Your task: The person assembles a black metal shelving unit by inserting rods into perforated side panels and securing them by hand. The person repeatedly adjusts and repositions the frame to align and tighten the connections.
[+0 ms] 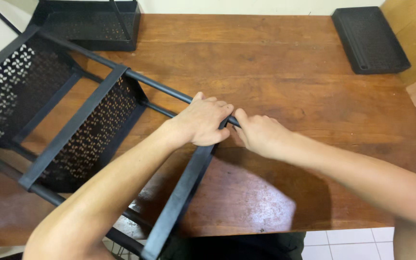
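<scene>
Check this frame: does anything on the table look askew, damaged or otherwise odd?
The black metal rack frame lies on its side across the wooden table, its near end hanging past the front edge. Both hands, left and right, clasp its corner joint. Two perforated trays sit loose at the back. No damage shows.

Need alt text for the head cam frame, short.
Seen from above, a person's left hand and right hand grip the end corner of a black metal rack frame lying tilted across a wooden table. A perforated black basket and a flat black tray sit at the table's far corners.
</scene>
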